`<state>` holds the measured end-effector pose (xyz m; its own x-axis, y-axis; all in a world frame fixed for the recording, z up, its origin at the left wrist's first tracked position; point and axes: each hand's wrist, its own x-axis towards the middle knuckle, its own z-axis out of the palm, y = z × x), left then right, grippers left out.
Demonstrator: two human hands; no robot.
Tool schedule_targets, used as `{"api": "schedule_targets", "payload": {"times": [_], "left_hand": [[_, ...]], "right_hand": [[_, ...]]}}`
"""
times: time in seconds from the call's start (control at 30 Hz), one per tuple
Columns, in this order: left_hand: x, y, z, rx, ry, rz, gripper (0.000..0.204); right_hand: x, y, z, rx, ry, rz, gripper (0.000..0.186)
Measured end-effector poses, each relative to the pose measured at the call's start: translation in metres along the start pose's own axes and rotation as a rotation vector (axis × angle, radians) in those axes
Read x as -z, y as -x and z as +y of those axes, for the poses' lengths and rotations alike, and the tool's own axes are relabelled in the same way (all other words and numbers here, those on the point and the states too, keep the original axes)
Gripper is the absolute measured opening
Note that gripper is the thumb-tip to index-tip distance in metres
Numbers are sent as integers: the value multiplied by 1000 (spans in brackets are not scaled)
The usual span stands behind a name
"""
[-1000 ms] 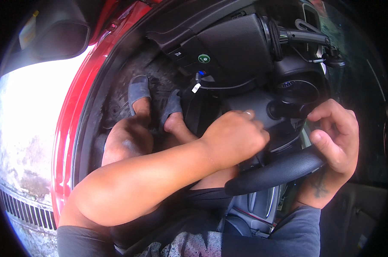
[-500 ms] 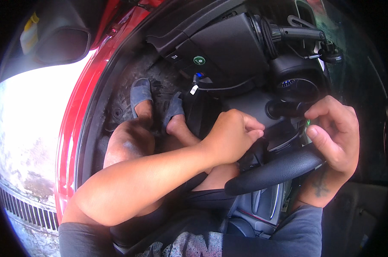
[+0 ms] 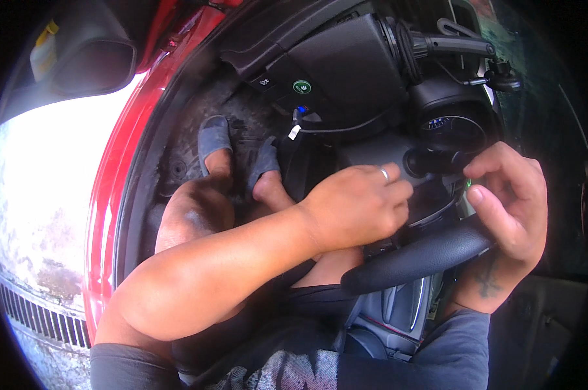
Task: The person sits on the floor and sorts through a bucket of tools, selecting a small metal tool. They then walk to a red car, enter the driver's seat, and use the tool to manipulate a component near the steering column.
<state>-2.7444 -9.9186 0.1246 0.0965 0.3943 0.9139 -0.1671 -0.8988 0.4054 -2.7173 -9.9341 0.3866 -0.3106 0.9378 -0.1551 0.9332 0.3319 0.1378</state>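
I sit in a car's driver seat looking down at the black steering wheel. My left hand, with a ring on one finger, reaches across the wheel's centre and presses its fingers against the dark steering column cover. My right hand curls over the wheel's rim on the right, its fingertips pinched close to a black stalk lever. Whether either hand grips a small part is hidden by the fingers.
Black dashboard trim with a round green button and a hanging cable lies ahead. My feet in grey sandals rest in the footwell. The red door frame and a side mirror are on the left.
My left hand has slid a little down and toward the column. My right hand's fingers have drawn closer to the stalk. The view has shifted slightly.
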Motion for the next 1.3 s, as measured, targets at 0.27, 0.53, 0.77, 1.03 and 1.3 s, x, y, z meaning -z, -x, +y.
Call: {"api": "schedule_targets", "payload": {"times": [0.27, 0.53, 0.77, 1.03, 1.3], "left_hand": [[-2, 16, 20, 399, 343, 10, 31], [-5, 7, 10, 1016, 953, -247, 22], [0, 3, -4, 286, 141, -201, 19], [-9, 17, -11, 502, 491, -25, 17], [-7, -1, 2, 1319, 1176, -159, 29]], "right_hand": [[-1, -3, 0, -1, 4, -11, 17], [-1, 1, 1, 39, 23, 16, 16], [-2, -1, 1, 30, 17, 30, 18], [-2, -6, -1, 9, 1, 9, 24], [-1, -2, -2, -9, 37, 16, 24]]}}
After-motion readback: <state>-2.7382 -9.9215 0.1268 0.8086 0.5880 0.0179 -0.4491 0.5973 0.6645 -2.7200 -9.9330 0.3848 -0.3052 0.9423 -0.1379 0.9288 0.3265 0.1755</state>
